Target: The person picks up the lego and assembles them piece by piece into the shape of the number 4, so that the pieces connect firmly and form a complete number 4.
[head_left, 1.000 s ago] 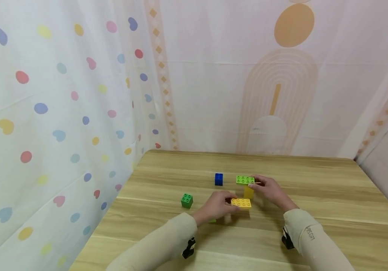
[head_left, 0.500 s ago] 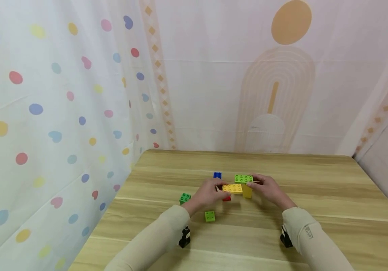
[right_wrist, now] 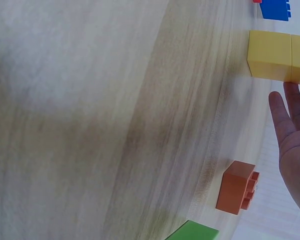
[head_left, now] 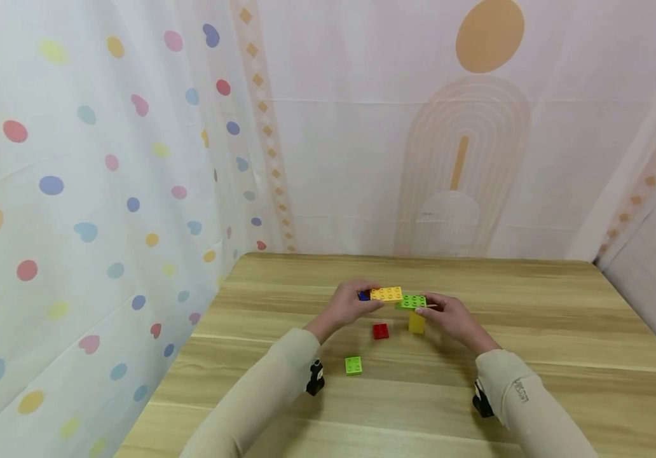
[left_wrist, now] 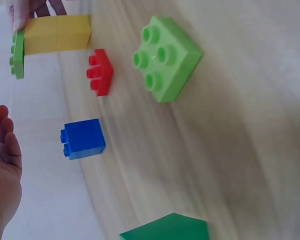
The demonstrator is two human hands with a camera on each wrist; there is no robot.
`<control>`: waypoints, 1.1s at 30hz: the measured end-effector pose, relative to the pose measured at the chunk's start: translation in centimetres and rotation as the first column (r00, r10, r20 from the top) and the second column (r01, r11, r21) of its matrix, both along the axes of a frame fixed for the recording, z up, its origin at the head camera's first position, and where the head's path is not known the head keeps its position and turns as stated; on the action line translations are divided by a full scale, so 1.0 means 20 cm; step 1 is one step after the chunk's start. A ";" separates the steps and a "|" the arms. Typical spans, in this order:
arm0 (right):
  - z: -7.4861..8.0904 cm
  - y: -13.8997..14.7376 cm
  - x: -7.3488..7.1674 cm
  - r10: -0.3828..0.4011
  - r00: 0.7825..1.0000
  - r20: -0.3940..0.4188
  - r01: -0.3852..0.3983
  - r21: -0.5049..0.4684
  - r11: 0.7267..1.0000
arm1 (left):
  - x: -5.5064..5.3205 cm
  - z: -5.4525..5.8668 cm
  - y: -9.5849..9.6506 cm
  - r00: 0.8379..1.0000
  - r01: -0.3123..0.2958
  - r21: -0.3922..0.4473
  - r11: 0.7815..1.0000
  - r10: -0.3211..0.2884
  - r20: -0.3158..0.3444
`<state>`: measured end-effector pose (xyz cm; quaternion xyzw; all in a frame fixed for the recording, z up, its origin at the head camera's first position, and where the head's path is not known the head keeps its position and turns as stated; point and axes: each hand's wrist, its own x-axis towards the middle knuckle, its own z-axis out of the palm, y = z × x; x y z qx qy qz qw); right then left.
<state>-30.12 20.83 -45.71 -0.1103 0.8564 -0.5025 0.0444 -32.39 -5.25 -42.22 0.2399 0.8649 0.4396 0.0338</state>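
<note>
My left hand (head_left: 346, 304) grips a yellow-orange 2x4 toy building brick (head_left: 386, 294), thumb on the near side and fingers on the far side. This brick is raised beside a lime-green eight-stud brick (head_left: 414, 301), whose left end it overlaps in the head view; whether they touch I cannot tell. The lime-green brick sits on a tower of two yellow bricks (left_wrist: 57, 34). My right hand (head_left: 451, 317) pinches the lime-green brick's right end. In the right wrist view, other fingers of that hand lie by the tower (right_wrist: 270, 55).
A red brick (head_left: 381, 331) and a small lime-green brick (head_left: 353, 366) lie in front on the wooden table (head_left: 419, 407). The blue brick (left_wrist: 84, 139) is partly hidden behind my left hand. A dark green brick (left_wrist: 170, 228), an orange brick (right_wrist: 235, 187) and a green piece (right_wrist: 195, 231) lie around.
My left hand has carried the yellow-orange brick away from me and a little left, up to the lime-green brick's left end. The red brick has come into sight. The right hand stays put.
</note>
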 end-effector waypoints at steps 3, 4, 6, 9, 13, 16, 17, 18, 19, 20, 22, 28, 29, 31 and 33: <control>0.00 0.00 0.00 0.002 1.000 -0.001 -0.002 0.003 1.000 | -0.03 0.01 0.01 1.000 0.010 -0.025 1.000 -0.011 -0.021; 0.00 0.00 0.00 0.004 1.000 -0.003 -0.004 0.002 1.000 | -0.04 0.01 0.02 1.000 0.012 -0.038 0.999 -0.013 -0.028; 0.00 0.00 0.00 0.004 1.000 -0.004 -0.004 0.004 1.000 | -0.06 0.02 0.02 0.999 0.017 -0.062 0.998 -0.019 -0.038; 0.00 0.00 0.00 0.004 1.000 -0.006 -0.004 0.001 1.000 | -0.08 0.01 0.03 0.999 0.031 -0.079 0.996 -0.034 -0.039; 0.00 0.00 0.00 0.003 1.000 -0.006 -0.003 0.001 1.000 | -0.10 0.01 0.05 0.998 0.053 -0.097 0.994 -0.056 -0.027; 0.00 0.00 0.00 0.006 1.000 -0.004 -0.006 -0.001 1.000 | -0.11 0.02 0.06 0.997 0.072 -0.108 0.992 -0.075 -0.022; 0.00 0.00 0.00 0.001 1.000 0.001 -0.001 -0.006 1.000 | -0.11 0.02 0.07 0.997 0.076 -0.116 0.990 -0.079 -0.022; 0.00 0.01 0.00 0.002 1.000 -0.001 -0.002 -0.007 1.000 | -0.12 0.02 0.07 0.996 0.080 -0.121 0.990 -0.083 -0.021; 0.00 0.00 0.00 0.002 1.000 0.000 -0.002 -0.010 1.000 | -0.12 0.01 0.07 0.996 0.083 -0.122 0.989 -0.085 -0.017; 0.00 0.00 0.00 0.009 1.000 -0.004 -0.009 -0.009 1.000 | -0.12 0.01 0.07 0.996 0.085 -0.125 0.988 -0.088 -0.014; 0.00 0.00 0.00 0.012 1.000 -0.009 -0.013 -0.013 1.000 | -0.12 0.01 0.07 0.996 0.091 -0.130 0.987 -0.093 -0.007; -0.01 0.00 -0.01 0.017 1.000 -0.016 -0.017 -0.021 1.000 | -0.13 0.01 0.08 0.995 0.099 -0.153 0.983 -0.098 0.011; -0.01 0.00 -0.01 0.011 1.000 -0.011 -0.012 -0.024 1.000 | -0.13 0.01 0.08 0.995 0.101 -0.158 0.982 -0.100 0.012; -0.01 0.01 -0.01 0.012 1.000 -0.010 -0.012 -0.024 1.000 | -0.14 0.01 0.08 0.994 0.105 -0.171 0.980 -0.105 0.007; -0.02 0.01 -0.01 0.013 1.000 -0.011 -0.013 -0.023 1.000 | -0.14 0.02 0.08 0.994 0.107 -0.182 0.977 -0.108 0.006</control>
